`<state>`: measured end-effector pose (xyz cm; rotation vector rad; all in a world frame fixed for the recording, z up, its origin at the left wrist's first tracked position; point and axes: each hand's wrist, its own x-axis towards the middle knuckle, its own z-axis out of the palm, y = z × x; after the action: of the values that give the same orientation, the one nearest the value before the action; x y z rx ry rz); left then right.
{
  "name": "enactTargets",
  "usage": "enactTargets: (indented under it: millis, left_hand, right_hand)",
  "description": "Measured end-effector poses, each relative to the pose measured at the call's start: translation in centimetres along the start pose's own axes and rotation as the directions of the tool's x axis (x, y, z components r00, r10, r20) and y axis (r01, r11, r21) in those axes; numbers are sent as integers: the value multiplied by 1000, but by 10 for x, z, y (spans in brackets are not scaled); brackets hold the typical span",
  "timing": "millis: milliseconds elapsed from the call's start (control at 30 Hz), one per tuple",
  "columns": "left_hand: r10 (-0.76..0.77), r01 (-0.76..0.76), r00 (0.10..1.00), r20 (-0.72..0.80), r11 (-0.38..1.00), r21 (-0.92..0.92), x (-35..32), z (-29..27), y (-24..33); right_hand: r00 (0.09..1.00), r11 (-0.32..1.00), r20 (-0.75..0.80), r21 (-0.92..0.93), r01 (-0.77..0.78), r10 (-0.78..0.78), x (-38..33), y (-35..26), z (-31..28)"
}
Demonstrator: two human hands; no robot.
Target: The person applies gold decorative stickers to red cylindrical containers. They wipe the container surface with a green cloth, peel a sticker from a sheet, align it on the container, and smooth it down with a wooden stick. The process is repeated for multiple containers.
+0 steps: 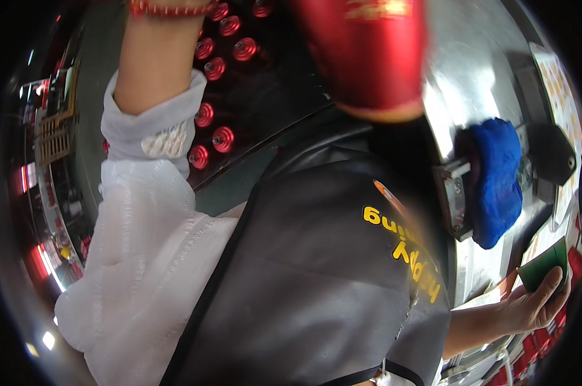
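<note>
My left forearm, in a white rolled sleeve point(146, 116), reaches up the left side to a red beaded bracelet point(172, 9) at the wrist. The left hand itself is cut off by the top edge. A large glossy red cylinder point(374, 58), blurred and with gold marks, hangs close at the top centre; what holds it is out of sight. At the lower right my right hand point(538, 305) is closed on a flat dark green sheet point(545, 265), thumb on its face. My dark grey apron point(304, 257) with yellow lettering fills the middle.
Several red round parts with metal centres point(223, 139) stand on a black surface point(265, 96) behind my left arm. A bunched blue cloth point(500, 186) lies by a metal bracket point(455, 199) on the shiny metal worktop point(471, 83). Farther right are a dark block point(554, 154) and a patterned sheet point(558, 96).
</note>
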<state>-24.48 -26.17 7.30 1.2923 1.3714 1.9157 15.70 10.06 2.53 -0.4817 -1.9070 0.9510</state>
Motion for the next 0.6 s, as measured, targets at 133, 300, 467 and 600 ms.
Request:
enactTargets:
  millis: [133, 300, 467, 600]
  left_hand:
    - [53, 292, 805, -591, 832, 472, -94, -33, -46]
    - [161, 637, 690, -705, 325, 699, -163, -93, -177]
    - [92, 747, 654, -751, 75, 661, -190, -134, -261]
    - [-7, 794, 607, -794, -9, 607, -204, -144, -299]
  right_hand:
    - [998, 990, 31, -126, 63, -59, 0, -11, 39]
    - [999, 984, 50, -175, 30, -21, -1, -34, 55]
    - [997, 992, 46, -116, -54, 60, 4, -29, 47]
    - [984, 978, -44, -113, -176, 172, 6, -18, 49]
